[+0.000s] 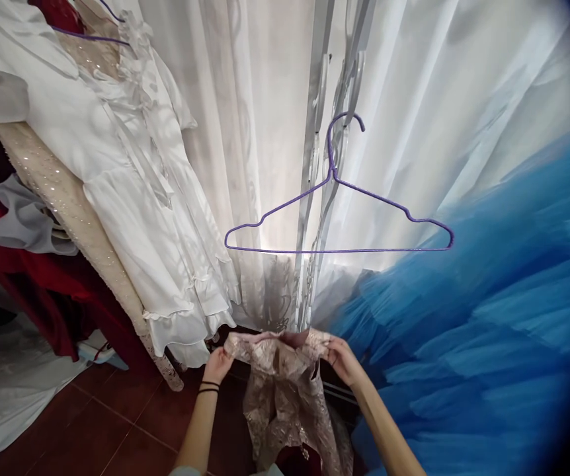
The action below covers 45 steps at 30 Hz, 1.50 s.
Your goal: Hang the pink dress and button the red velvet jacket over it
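Between my two hands hangs a dusty-pink brocade dress (pixel 285 377) with short off-shoulder sleeves. My left hand (pixel 219 363), with dark bands at the wrist, is closed on the sleeve at the left side. On the other side my right hand (pixel 343 360) pinches the right sleeve. The dress's top edge is stretched level, and its skirt falls toward the floor. Above it, a bare purple wire hanger (pixel 332 250) hangs by its hook from a white metal rack (pixel 321 99). Hanger and dress are apart.
White ruffled dresses (pixel 136 218), a beige sequined garment (pixel 67 192) and dark red cloth (pixel 41 284) hang at left. Blue tulle (pixel 503 324) billows along the right side. White curtains (pixel 275 99) stand behind the rack. Reddish-brown tiles (pixel 116 416) form the floor.
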Motion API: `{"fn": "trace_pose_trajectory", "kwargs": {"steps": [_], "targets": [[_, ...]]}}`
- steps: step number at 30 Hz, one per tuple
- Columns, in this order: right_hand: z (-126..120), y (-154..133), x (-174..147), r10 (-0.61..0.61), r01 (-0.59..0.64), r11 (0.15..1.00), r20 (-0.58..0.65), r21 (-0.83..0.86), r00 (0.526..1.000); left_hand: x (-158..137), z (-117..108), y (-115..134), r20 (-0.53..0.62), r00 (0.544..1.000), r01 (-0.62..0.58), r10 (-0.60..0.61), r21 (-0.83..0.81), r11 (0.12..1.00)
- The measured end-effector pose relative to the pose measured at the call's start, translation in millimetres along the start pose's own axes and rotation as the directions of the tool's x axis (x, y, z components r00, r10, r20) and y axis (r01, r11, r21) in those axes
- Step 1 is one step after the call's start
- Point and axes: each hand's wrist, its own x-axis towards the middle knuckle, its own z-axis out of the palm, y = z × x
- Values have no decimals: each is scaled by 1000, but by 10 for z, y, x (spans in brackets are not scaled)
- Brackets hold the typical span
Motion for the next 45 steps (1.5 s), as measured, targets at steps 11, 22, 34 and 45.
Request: {"fn": "trace_pose_trajectory", "kwargs": {"steps": [11,22,34,45], "targets": [[748,-1305,-543,-682,675,731,-143,-102,717,-18,623,2415,-40,715,-698,698,16,716],[631,-1529,-570,-942,794,285,-312,-537,126,-312,1760,3058,379,588,-809,715,251,532],[166,-1652,-584,-833,728,542,-382,-418,401,-218,1980,2904,261,684,-703,681,484,521],[-218,-2635,-84,-880,812,473,-223,-342,419,-78,1910,2969,284,521,-769,805,566,298]]}}
